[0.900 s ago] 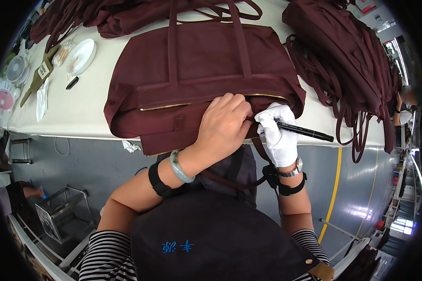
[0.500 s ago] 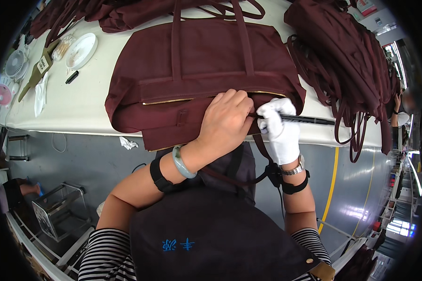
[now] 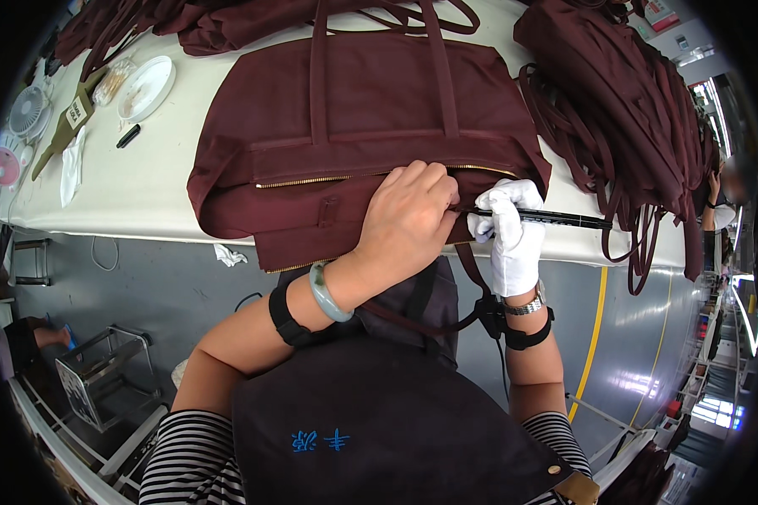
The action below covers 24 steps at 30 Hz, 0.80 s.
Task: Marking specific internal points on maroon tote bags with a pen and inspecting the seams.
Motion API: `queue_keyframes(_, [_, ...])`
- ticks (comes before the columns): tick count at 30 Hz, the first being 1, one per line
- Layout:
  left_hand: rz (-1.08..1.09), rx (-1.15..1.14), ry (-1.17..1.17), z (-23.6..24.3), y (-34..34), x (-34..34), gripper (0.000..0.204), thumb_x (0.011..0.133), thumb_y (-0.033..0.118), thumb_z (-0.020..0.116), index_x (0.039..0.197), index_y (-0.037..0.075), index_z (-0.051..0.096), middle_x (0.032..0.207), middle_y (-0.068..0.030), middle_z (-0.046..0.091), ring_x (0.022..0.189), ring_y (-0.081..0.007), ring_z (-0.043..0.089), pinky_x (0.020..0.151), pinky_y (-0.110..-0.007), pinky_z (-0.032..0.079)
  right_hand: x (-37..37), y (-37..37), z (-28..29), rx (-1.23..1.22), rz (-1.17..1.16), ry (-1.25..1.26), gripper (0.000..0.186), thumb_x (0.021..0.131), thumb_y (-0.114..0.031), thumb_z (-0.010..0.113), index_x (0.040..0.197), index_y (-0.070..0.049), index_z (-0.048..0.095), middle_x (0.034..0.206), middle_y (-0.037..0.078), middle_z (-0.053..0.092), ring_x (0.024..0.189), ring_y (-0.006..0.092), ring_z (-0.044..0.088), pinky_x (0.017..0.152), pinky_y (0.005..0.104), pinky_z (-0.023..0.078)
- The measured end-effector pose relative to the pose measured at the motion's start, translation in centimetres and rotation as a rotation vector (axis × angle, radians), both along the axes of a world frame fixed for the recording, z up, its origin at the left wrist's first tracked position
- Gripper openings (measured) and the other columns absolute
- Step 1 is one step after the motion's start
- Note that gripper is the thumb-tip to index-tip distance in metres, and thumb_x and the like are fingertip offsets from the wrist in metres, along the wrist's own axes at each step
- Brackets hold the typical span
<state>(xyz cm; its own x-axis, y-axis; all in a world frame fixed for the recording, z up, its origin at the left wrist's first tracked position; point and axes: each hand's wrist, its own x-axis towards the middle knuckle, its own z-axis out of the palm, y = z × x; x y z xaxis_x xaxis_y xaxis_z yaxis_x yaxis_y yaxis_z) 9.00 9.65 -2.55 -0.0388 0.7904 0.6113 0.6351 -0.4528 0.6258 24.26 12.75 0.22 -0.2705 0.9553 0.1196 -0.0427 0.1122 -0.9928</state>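
A dark maroon handbag [image 3: 383,93] with two long handles lies across the table in front of me, its gold-toothed zipper [image 3: 303,182] partly apart. My bare left hand [image 3: 408,215] pinches the bag's fabric just below the zipper, right of the middle; the fingertips are partly hidden. In a white glove, my right hand [image 3: 514,240] is closed around a slim black pen [image 3: 568,220]. The pen's back end sticks out to the right, and its front end points left to the fabric beside my left fingers. A thin maroon strap [image 3: 472,268] hangs from the bag below my hands.
More maroon bags [image 3: 611,109] are heaped at the right, straps dangling over the table edge. On the left lie a white plate [image 3: 147,91], a black cap [image 3: 129,135], a tag [image 3: 76,113] and small fans [image 3: 30,112]. A metal-framed stool [image 3: 109,379] stands on the floor.
My right hand has shifted slightly to the right with the pen, whose front end has drawn back a little. My left hand and the bag stay nearly in place.
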Motion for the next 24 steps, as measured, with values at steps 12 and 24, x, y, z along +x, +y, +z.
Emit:
queue_keyframes(12, [-0.001, 0.011, 0.012, -0.1, 0.1, 0.0, 0.023, 0.066, -0.001, 0.073, 0.078, 0.005, 0.055, 0.078, -0.0064, 0.051, 0.076, -0.0252, 0.052, 0.068, -0.037, 0.041, -0.1, 0.3, -0.5, 0.008, -0.01, -0.004, 0.008, 0.092, -0.011, 0.059, 0.089, -0.004, 0.057, 0.077, 0.002, 0.058, 0.054, 0.005, 0.05, 0.05, 0.021, 0.04])
queue_keyframes(24, [-0.007, -0.011, -0.002, 0.0, 0.1, -0.1, 0.024, 0.065, -0.002, 0.073, 0.079, 0.005, 0.055, 0.076, -0.0057, 0.05, 0.073, -0.0237, 0.052, 0.066, -0.036, 0.04, 1.8, 1.6, -1.5, 0.783, 0.114, -0.355, 0.018, 0.086, -0.012, 0.063, 0.102, -0.003, 0.066, 0.087, 0.009, 0.068, 0.072, 0.0221, 0.067, 0.063, 0.0295, 0.052])
